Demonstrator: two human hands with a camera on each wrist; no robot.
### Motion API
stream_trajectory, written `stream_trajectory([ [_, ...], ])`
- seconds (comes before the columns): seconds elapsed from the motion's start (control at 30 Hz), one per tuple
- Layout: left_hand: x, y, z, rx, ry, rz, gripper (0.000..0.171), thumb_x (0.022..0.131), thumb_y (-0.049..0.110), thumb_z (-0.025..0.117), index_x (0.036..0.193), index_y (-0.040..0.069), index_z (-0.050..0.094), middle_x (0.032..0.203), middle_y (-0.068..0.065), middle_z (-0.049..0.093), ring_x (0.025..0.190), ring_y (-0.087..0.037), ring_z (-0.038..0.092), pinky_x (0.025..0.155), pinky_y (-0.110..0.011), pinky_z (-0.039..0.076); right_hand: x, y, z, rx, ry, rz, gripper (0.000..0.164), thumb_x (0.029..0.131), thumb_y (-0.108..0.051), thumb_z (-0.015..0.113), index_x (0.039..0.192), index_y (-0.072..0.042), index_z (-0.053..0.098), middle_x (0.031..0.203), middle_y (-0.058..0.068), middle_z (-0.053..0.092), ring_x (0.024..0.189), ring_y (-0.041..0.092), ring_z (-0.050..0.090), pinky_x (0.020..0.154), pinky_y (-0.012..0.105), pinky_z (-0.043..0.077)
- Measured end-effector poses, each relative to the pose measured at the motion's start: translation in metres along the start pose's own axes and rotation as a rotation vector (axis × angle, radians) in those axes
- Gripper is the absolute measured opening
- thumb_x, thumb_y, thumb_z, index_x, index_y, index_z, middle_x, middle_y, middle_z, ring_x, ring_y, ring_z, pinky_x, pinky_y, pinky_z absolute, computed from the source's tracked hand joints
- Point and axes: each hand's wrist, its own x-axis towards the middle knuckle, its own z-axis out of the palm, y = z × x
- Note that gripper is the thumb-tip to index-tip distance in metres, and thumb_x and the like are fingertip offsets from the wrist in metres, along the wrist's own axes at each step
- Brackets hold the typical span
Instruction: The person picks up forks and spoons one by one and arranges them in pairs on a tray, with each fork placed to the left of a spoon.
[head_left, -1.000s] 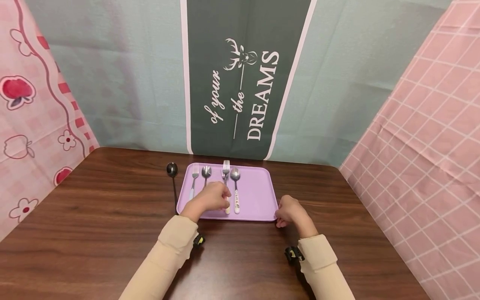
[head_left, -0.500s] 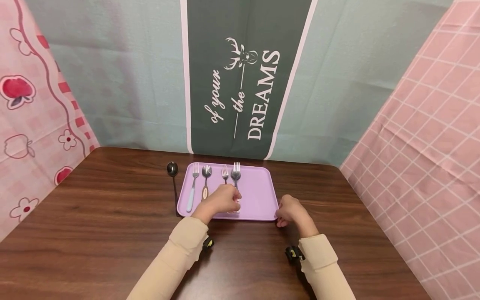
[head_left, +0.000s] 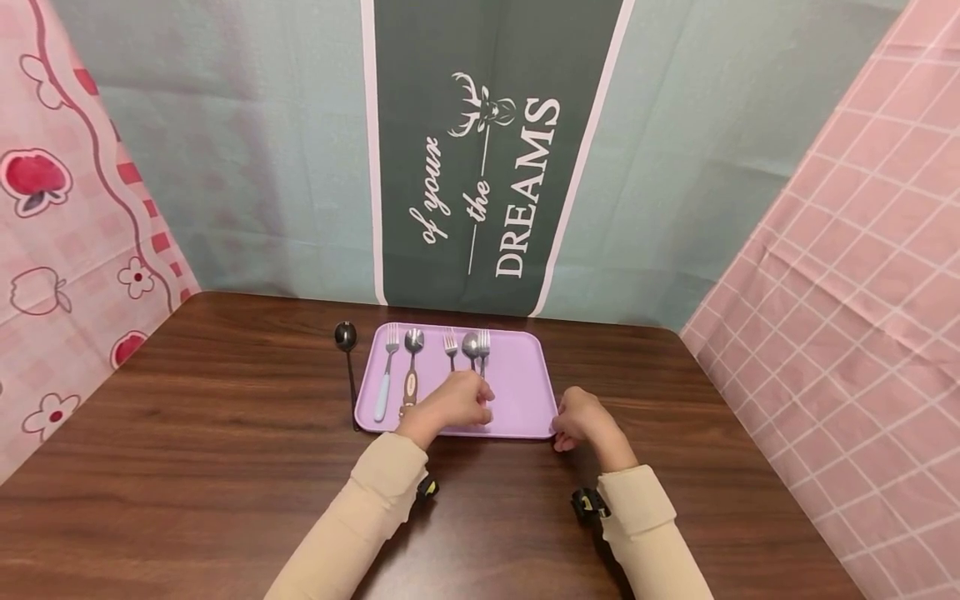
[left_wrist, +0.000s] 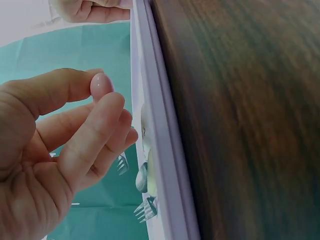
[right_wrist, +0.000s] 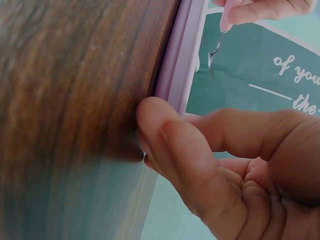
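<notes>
My left hand (head_left: 461, 398) pinches a fork (head_left: 483, 343) by its pink handle (right_wrist: 230, 12), over the purple tray (head_left: 517, 392). In the left wrist view the rounded handle end (left_wrist: 101, 86) shows between thumb and fingers. The fork's tines point to the back, right beside the head of a spoon (head_left: 470, 344). Left of that spoon lies a smaller fork (head_left: 450, 343), its handle hidden by my hand. A blue-handled fork (head_left: 384, 387) and a brown-handled spoon (head_left: 411, 379) lie on the tray's left side. My right hand (head_left: 585, 421) pinches the tray's near right corner.
A long black spoon (head_left: 347, 350) lies on the wooden table (head_left: 187, 433) just left of the tray. Fabric hangings rise behind the table and on both sides, the right one a pink grid cloth (head_left: 847, 275).
My left hand has carried the fork to the right, across the spoon to its right side, with the tines now lower toward the tray. The right hand stays at the tray corner.
</notes>
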Motion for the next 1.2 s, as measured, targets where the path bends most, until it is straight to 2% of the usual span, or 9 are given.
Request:
stream_trajectory([
  [0.37, 0.004, 0.004, 0.004, 0.004, -0.012, -0.027, 0.027, 0.072, 0.007, 0.073, 0.097, -0.001, 0.071, 0.062, 0.005, 0.055, 0.068, -0.012, 0.053, 0.073, -0.027, 0.044, 0.003, 0.001, 0.001, -0.019, -0.007, 0.002, 0.013, 0.079, 0.007, 0.060, 0.066, 0.006, 0.057, 0.051, 0.011, 0.059, 0.046, 0.019, 0.061, 0.047, 0.028, 0.050],
  [0.67, 0.007, 0.010, 0.009, 0.019, -0.021, -0.024, 0.021, 0.072, 0.008, 0.072, 0.092, 0.001, 0.072, 0.061, 0.005, 0.054, 0.068, -0.013, 0.053, 0.070, -0.027, 0.044, -0.002, -0.001, -0.001, 0.031, -0.040, -0.013, 0.012, 0.077, 0.009, 0.056, 0.066, 0.007, 0.055, 0.051, 0.013, 0.059, 0.045, 0.019, 0.061, 0.047, 0.028, 0.050],
  [0.97, 0.014, 0.014, 0.016, 0.056, -0.037, 0.003, 0.002, 0.071, 0.008, 0.071, 0.072, 0.006, 0.071, 0.058, 0.003, 0.054, 0.070, -0.015, 0.053, 0.069, -0.026, 0.043, -0.001, 0.000, 0.000, 0.008, -0.005, -0.008, 0.011, 0.078, 0.009, 0.057, 0.067, 0.007, 0.057, 0.052, 0.013, 0.059, 0.046, 0.020, 0.062, 0.048, 0.029, 0.050],
  [1.03, 0.015, 0.014, 0.018, 0.062, -0.038, 0.008, 0.007, 0.071, 0.007, 0.071, 0.065, 0.007, 0.068, 0.053, 0.005, 0.051, 0.066, -0.014, 0.051, 0.064, -0.025, 0.041, -0.001, 0.000, 0.000, 0.004, 0.000, -0.016, 0.012, 0.078, 0.009, 0.058, 0.066, 0.006, 0.056, 0.051, 0.012, 0.059, 0.046, 0.020, 0.061, 0.047, 0.029, 0.050],
  [1.1, 0.015, 0.014, 0.019, 0.064, -0.045, 0.012, 0.018, 0.070, 0.006, 0.070, 0.056, 0.009, 0.061, 0.047, 0.007, 0.046, 0.058, -0.012, 0.048, 0.056, -0.023, 0.038, -0.001, 0.000, 0.000, 0.004, 0.002, -0.018, 0.012, 0.078, 0.008, 0.058, 0.066, 0.006, 0.056, 0.051, 0.012, 0.059, 0.046, 0.020, 0.061, 0.047, 0.029, 0.050],
  [1.2, 0.015, 0.017, 0.020, 0.042, -0.073, -0.021, 0.023, 0.070, 0.005, 0.070, 0.054, 0.010, 0.055, 0.043, 0.009, 0.043, 0.048, -0.008, 0.046, 0.050, -0.021, 0.035, 0.000, 0.001, 0.001, -0.001, 0.003, -0.015, 0.012, 0.078, 0.008, 0.058, 0.066, 0.005, 0.056, 0.051, 0.012, 0.059, 0.046, 0.019, 0.061, 0.047, 0.029, 0.050],
])
